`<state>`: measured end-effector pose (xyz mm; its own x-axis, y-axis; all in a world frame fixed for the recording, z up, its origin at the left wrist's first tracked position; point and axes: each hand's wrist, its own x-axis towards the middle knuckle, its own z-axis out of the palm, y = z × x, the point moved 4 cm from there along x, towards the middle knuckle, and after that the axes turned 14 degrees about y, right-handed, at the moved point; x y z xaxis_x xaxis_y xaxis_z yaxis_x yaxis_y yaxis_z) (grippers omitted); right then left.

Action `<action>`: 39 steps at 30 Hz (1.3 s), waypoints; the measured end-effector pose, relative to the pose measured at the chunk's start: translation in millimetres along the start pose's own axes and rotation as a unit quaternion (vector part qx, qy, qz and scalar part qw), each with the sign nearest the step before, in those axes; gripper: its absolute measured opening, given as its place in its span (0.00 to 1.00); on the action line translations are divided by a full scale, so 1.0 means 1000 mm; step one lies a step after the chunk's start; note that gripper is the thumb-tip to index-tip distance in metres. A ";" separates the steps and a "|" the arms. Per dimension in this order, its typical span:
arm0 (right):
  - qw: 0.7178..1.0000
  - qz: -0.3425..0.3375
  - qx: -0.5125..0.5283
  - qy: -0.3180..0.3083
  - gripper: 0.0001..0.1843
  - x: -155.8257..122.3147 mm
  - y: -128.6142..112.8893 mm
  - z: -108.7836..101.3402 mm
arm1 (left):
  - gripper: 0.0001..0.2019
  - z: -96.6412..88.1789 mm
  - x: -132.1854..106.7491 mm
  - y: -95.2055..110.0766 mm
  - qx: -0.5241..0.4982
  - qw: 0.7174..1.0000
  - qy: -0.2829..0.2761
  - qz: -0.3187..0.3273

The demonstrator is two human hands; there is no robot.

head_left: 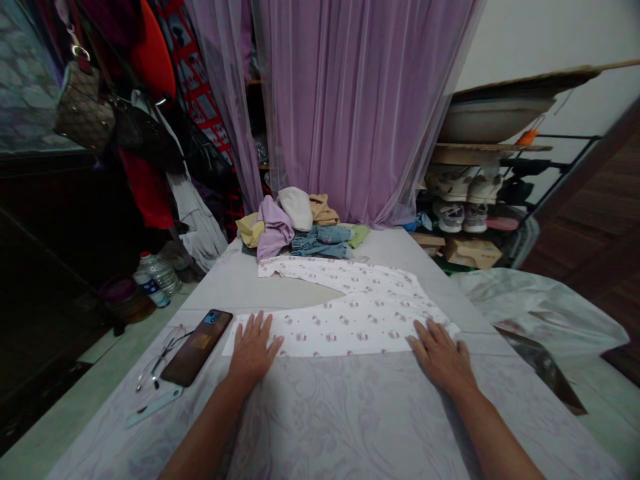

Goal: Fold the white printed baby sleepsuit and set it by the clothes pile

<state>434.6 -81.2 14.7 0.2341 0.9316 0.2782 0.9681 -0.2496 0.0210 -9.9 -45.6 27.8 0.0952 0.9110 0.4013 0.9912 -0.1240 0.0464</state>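
Observation:
White pants (345, 327) with a small printed cartoon pattern lie spread sideways on the cloth-covered table (340, 413), the two legs pointing left and apart. My left hand (253, 347) rests flat on the hem end of the nearer leg, fingers spread. At the waist end, my right hand (443, 353) lies flat on the near right corner, its fingers also apart. Neither hand grips the fabric. Beyond the pants sits a heap of crumpled clothes: a lilac garment (275, 230), a white ribbed one (296, 208) and blue denim (323, 241) among them.
Left of my left hand are a phone (197, 347), eyeglasses (163, 357) and a pale blue slim object (154, 407). A purple curtain (360, 113) hangs behind the table. Bags hang at left above plastic bottles (160, 273). A shoe rack (465, 200) stands at right.

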 end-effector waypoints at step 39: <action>0.994 -0.022 0.023 0.105 0.34 -0.009 0.027 0.033 | 0.20 0.018 0.240 -0.072 -0.047 0.980 0.059 -0.183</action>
<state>461.7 -87.3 -18.8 0.1716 0.8646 0.4722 0.9814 -0.1920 -0.0051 -56.6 189.0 104.9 -0.2816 0.8500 0.4452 0.9439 0.1619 0.2879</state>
